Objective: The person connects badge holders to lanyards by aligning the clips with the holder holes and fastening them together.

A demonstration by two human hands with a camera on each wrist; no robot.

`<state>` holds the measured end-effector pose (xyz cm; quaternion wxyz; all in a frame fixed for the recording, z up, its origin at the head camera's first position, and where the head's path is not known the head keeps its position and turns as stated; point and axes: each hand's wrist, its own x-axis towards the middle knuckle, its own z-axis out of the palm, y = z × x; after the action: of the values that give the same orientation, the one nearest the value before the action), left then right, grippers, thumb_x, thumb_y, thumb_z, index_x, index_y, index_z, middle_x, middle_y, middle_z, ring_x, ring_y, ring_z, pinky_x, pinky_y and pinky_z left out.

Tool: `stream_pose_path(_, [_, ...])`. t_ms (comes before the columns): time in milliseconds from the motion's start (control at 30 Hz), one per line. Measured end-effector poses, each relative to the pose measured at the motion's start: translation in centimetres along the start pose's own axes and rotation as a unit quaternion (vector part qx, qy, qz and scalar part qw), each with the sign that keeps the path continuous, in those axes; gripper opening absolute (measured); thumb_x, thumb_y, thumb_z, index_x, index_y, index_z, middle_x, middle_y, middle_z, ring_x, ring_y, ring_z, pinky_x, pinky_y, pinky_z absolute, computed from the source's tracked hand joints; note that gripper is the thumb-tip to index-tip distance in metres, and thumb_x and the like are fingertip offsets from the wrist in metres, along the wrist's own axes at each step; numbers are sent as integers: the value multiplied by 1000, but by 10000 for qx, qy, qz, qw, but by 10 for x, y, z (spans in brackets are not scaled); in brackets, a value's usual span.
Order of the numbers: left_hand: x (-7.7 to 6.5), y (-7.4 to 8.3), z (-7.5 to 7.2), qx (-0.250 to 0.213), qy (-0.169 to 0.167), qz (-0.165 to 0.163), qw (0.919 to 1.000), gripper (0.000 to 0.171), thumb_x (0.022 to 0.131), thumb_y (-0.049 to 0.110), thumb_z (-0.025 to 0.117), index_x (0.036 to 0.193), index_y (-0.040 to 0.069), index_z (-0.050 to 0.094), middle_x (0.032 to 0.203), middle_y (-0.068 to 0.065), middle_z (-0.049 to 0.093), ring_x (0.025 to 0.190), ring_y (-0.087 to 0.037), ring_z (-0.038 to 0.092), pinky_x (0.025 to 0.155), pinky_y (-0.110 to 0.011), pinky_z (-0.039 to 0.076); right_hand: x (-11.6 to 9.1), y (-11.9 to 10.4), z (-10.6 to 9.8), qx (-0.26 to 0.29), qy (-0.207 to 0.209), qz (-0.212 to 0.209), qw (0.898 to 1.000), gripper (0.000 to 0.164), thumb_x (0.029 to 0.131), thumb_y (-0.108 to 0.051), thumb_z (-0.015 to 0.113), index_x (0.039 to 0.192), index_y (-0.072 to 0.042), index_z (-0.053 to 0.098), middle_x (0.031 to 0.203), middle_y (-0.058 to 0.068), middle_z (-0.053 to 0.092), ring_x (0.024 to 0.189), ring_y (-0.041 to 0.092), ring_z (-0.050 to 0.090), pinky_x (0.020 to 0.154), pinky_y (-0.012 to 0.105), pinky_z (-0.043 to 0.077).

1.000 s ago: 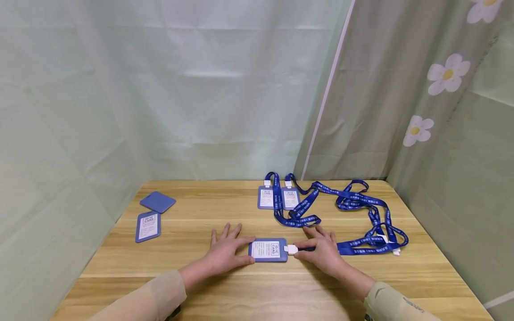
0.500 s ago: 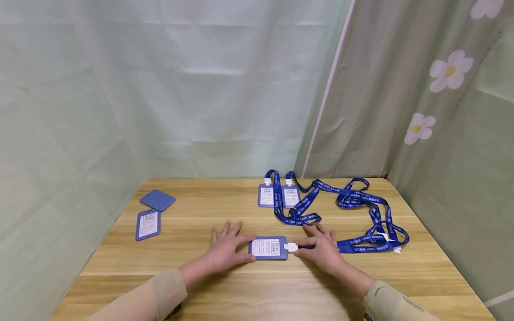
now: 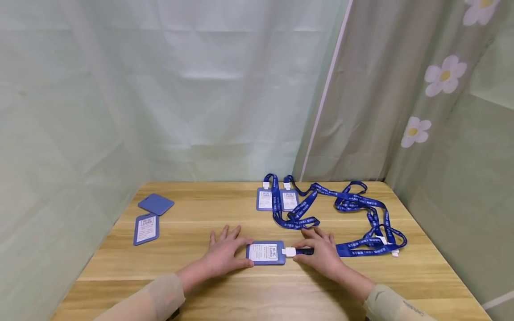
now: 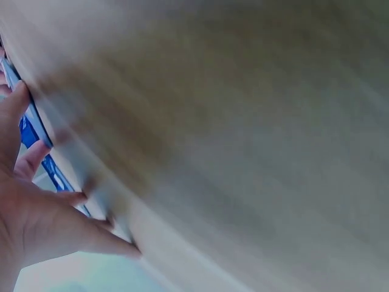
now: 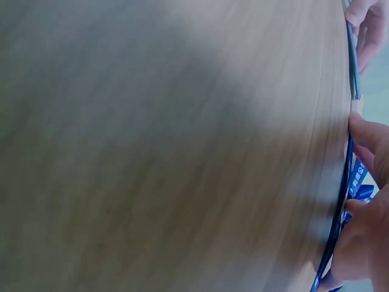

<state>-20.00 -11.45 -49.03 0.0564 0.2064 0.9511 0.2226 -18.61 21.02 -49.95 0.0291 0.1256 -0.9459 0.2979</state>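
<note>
On the table lies a blue badge holder [image 3: 265, 253] with a white ID/IC card face up, set sideways. My left hand [image 3: 225, 254] holds its left end between thumb and index finger, the other fingers spread on the wood. A white clip [image 3: 290, 252] joins the holder's right end to a dark blue printed lanyard [image 3: 363, 247]. My right hand [image 3: 323, 254] has thumb and index finger on either side of the lanyard, right at the clip. In the right wrist view, the right thumb [image 5: 363, 126] is beside the clip.
Two more badge holders [image 3: 264, 199] with lanyards lie at the back. Their blue straps [image 3: 343, 195] tangle toward the right. At the left are a plain blue holder back [image 3: 157, 203] and a holder with a card [image 3: 146, 229]. Curtains [image 3: 225, 89] hang behind the wooden table [image 3: 201, 294].
The head view has shifted slightly. My right thumb and index finger stand a little wider apart at the clip. The left hand and the badge holder stay in place.
</note>
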Motion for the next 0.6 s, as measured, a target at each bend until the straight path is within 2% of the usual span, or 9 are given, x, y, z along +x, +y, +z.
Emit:
stream_pose_path(267, [-11,-19,-16,184,-110,287,9994,62,87,52,78,140,23,64,159,-20,40,148,-49,27,114,-75,16,-3,4,-5,-138,167,-187,9996,16,83,-27,86,99,-30,83,143,8,61,144,43,38,117,70,12])
stream_pose_path(600, [-27,-57,-39,280,-68,171,9994,63,89,47,78,142,16,62,156,-29,39,143,-57,30,111,-76,22,-5,6,-13,-334,189,-250,9990,17,85,-26,85,101,-26,83,140,7,63,138,39,47,117,65,22])
